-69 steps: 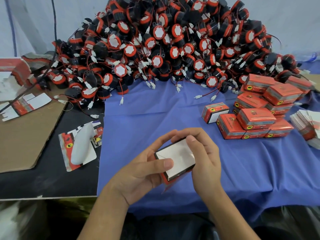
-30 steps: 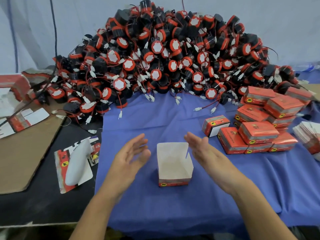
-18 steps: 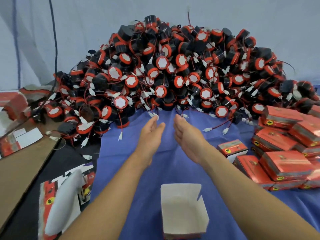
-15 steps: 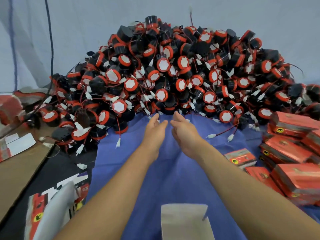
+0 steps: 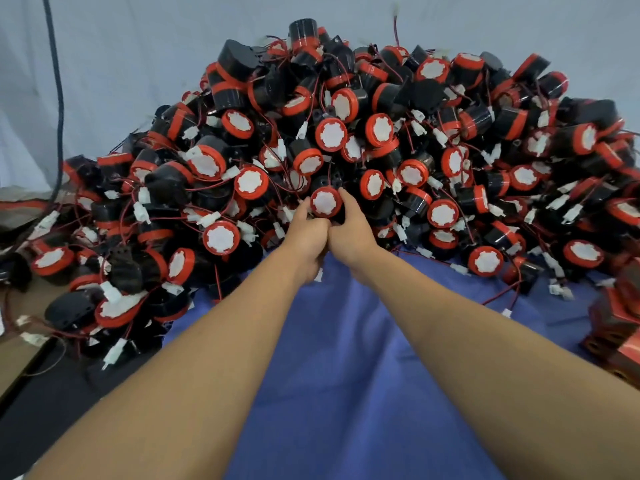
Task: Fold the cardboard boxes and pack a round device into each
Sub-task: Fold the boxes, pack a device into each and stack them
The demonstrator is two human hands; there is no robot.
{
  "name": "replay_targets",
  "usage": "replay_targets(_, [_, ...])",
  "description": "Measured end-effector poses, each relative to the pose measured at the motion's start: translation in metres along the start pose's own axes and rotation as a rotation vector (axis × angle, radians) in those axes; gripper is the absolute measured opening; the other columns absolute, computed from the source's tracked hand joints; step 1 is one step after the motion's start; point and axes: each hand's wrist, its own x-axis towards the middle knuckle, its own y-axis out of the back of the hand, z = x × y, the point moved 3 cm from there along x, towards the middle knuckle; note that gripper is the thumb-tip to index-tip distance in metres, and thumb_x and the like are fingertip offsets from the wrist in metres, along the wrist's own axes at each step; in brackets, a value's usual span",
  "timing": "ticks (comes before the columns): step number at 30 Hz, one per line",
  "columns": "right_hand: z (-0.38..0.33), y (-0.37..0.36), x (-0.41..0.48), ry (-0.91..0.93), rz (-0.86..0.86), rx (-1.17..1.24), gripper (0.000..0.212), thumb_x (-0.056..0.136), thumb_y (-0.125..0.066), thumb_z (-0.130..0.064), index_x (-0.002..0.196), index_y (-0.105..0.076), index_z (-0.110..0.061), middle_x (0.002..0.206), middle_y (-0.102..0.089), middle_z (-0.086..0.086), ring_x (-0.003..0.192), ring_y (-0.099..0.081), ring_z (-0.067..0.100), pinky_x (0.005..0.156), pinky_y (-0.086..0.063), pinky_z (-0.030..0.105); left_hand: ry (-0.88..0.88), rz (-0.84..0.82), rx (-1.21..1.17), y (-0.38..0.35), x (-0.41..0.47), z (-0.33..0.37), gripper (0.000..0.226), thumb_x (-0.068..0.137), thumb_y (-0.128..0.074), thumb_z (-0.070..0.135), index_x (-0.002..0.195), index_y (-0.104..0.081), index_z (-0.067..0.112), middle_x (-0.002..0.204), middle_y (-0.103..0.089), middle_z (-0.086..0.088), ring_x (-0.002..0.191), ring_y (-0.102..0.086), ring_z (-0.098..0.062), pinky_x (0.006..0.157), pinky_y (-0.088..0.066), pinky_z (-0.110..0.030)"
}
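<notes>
A big heap of round devices (image 5: 381, 140), black with red rims, white faces and wired white plugs, fills the far side of the blue cloth. Both arms reach out to its front edge. My left hand (image 5: 304, 237) and my right hand (image 5: 349, 230) hold one round device (image 5: 325, 201) between them, fingers curled round its left and right sides. The open cardboard box is out of view below the frame.
Packed red boxes (image 5: 616, 327) show at the right edge. The blue cloth (image 5: 346, 358) lies under my arms. Brown cardboard (image 5: 14, 362) and a black surface (image 5: 52, 410) lie at the left. A dark cable (image 5: 57, 98) hangs at the back left.
Both hands left the open box on the cloth, reached forward to the heap and took hold of one device. The view tilted up, so the box dropped out of frame.
</notes>
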Motion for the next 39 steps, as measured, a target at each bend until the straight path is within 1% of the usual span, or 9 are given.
replay_targets(6, [-0.014, 0.011, -0.045, 0.039, 0.073, 0.133, 0.055, 0.092, -0.059, 0.004, 0.14, -0.054, -0.021, 0.119, -0.068, -0.005, 0.094, -0.069, 0.006, 0.071, -0.058, 0.02, -0.164, 0.091, 0.123, 0.0, -0.044, 0.018, 0.058, 0.095, -0.058, -0.003, 0.145, -0.047, 0.026, 0.131, -0.066, -0.005, 0.121, -0.065, -0.03, 0.09, -0.056, -0.037])
replay_targets(10, [-0.034, 0.027, -0.105, 0.076, 0.066, 0.154, 0.043, 0.093, -0.059, 0.006, 0.123, -0.058, -0.024, 0.111, -0.068, -0.012, 0.093, -0.072, 0.003, 0.079, -0.06, 0.023, -0.289, 0.135, 0.282, 0.006, -0.105, 0.029, 0.057, 0.085, -0.08, 0.006, 0.131, -0.053, 0.023, 0.12, -0.067, 0.001, 0.111, -0.067, -0.017, 0.093, -0.059, -0.039])
replay_targets(13, [-0.046, 0.044, -0.159, 0.082, 0.005, 0.116, 0.046, 0.09, -0.057, 0.011, 0.118, -0.062, -0.026, 0.115, -0.071, -0.011, 0.104, -0.071, 0.008, 0.088, -0.059, 0.027, -0.447, 0.111, 0.486, 0.015, -0.16, 0.036, 0.06, 0.075, -0.091, 0.011, 0.124, -0.058, 0.024, 0.112, -0.069, 0.008, 0.103, -0.068, -0.012, 0.085, -0.058, -0.027])
replay_targets(15, [-0.052, 0.053, -0.193, 0.075, -0.041, 0.089, 0.046, 0.09, -0.058, 0.012, 0.121, -0.064, -0.022, 0.119, -0.071, -0.005, 0.107, -0.069, 0.009, 0.089, -0.057, 0.024, -0.529, 0.098, 0.58, 0.021, -0.194, 0.037, 0.059, 0.073, -0.093, 0.014, 0.123, -0.061, 0.023, 0.113, -0.069, 0.008, 0.103, -0.068, -0.013, 0.082, -0.056, -0.022])
replay_targets(18, [-0.055, 0.066, -0.236, 0.003, -0.085, 0.164, 0.034, 0.095, -0.06, 0.007, 0.117, -0.068, -0.018, 0.113, -0.075, 0.003, 0.105, -0.07, 0.011, 0.083, -0.056, 0.018, -0.576, 0.067, 0.664, 0.027, -0.24, 0.036, 0.056, 0.075, -0.091, 0.025, 0.124, -0.064, 0.026, 0.116, -0.068, 0.004, 0.105, -0.066, -0.015, 0.087, -0.057, -0.036])
replay_targets(22, [-0.058, 0.083, -0.284, -0.114, -0.126, 0.352, 0.019, 0.102, -0.058, -0.013, 0.11, -0.075, -0.016, 0.108, -0.078, 0.008, 0.105, -0.073, 0.019, 0.082, -0.057, 0.023, -0.586, 0.014, 0.709, 0.033, -0.299, 0.033, 0.053, 0.076, -0.088, 0.042, 0.124, -0.063, 0.039, 0.109, -0.068, 0.014, 0.102, -0.062, -0.005, 0.085, -0.053, -0.028])
replay_targets(26, [-0.054, 0.096, -0.316, -0.246, 0.03, 0.511, 0.016, 0.099, -0.064, -0.023, 0.092, -0.071, -0.011, 0.098, -0.079, 0.008, 0.094, -0.076, 0.019, 0.072, -0.059, 0.021, -0.55, 0.012, 0.695, 0.04, -0.343, 0.028, 0.057, 0.067, -0.078, 0.062, 0.12, -0.063, 0.046, 0.105, -0.068, 0.017, 0.101, -0.062, -0.004, 0.077, -0.048, -0.016])
replay_targets(33, [-0.047, 0.11, -0.347, -0.238, 0.186, 0.458, 0.017, 0.095, -0.071, -0.017, 0.108, -0.068, -0.007, 0.083, -0.075, 0.0, 0.072, -0.071, 0.007, 0.065, -0.055, 0.017, -0.538, -0.122, 0.809, 0.045, -0.394, 0.004, 0.062, 0.07, -0.078, 0.073, 0.126, -0.061, 0.053, 0.118, -0.058, 0.027, 0.121, -0.052, -0.002, 0.09, -0.041, -0.012])
replay_targets(39, [-0.046, 0.111, -0.364, -0.038, 0.236, 0.144, 0.006, 0.094, -0.072, -0.005, 0.099, -0.068, -0.008, 0.066, -0.068, -0.008, 0.063, -0.069, 0.008, 0.067, -0.059, 0.022, -0.565, -0.103, 1.02, 0.05, -0.399, -0.011, 0.072, 0.072, -0.086, 0.052, 0.138, -0.06, 0.04, 0.114, -0.054, 0.027, 0.117, -0.038, -0.003, 0.099, -0.026, -0.006])
